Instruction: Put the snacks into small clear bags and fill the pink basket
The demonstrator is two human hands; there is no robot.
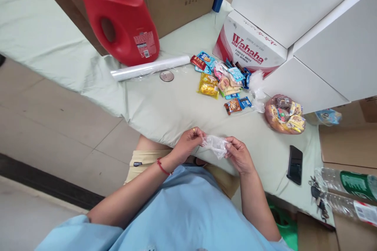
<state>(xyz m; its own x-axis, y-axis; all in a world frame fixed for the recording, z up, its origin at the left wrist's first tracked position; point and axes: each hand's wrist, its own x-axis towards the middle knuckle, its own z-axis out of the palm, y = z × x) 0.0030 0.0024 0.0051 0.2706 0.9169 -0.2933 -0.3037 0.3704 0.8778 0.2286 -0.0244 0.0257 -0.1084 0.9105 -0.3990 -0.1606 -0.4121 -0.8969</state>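
Note:
Between my two hands stretches a crumpled clear plastic bag (216,146), just over the front edge of the cloth-covered table (165,106). My left hand (191,141) pinches its left end, and my right hand (238,153) grips the right end between thumb and fingers. Beyond them lies a pile of small wrapped snacks (225,78), with a yellow packet (208,85) at its left side. A brown cookie packet (232,106) is the nearest of the loose ones. More clear plastic bags (257,91) lie crumpled at the pile's right.
A bowl of snacks (285,114) and a phone (295,164) are on the right, near keys (318,198) and plastic bottles (347,182). A plastic film roll (150,68), round metal lid (167,75), red jug (120,15) and Wahaha carton (250,47) stand or lie farther back.

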